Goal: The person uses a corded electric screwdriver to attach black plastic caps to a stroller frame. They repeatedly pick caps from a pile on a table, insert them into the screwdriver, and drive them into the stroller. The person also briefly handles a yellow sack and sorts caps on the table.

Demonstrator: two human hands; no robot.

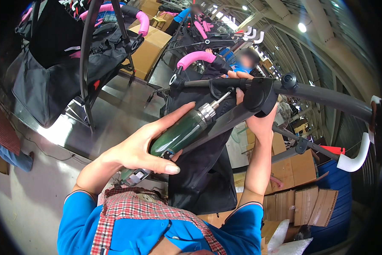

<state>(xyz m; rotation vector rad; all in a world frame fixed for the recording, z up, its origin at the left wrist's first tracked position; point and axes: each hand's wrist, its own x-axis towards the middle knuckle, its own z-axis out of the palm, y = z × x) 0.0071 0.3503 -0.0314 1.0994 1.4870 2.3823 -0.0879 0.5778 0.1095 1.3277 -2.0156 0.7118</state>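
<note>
- Screwdriver (180,134), green-bodied power type w/ chrome chuck, sits in left hand (142,148); bit tip is up against the black plastic joint (261,95) of a stroller frame bar (327,100).
- Left hand: fingers wrapped round tool body, thumb along underside, firm grip.
- Right hand (259,121): reaches up under the joint, closed round it from below to steady it; fingertips mostly hidden behind the plastic.
- Progress, my read: fastening at the joint looks mid-way — bit is lined up at the fitting, can't tell if screw is seated or how deep.
- Done so far: black fabric (203,170) hangs on frame, white grip (354,159) fitted at bar end.
- Left: finishing this screw; other joints not checkable from here.
- Position: tool lies btwn both hands, angled up-right, joint just above right hand.
- Around: pink-handled frames (195,57) and cardboard boxes (303,199) nearby.
</note>
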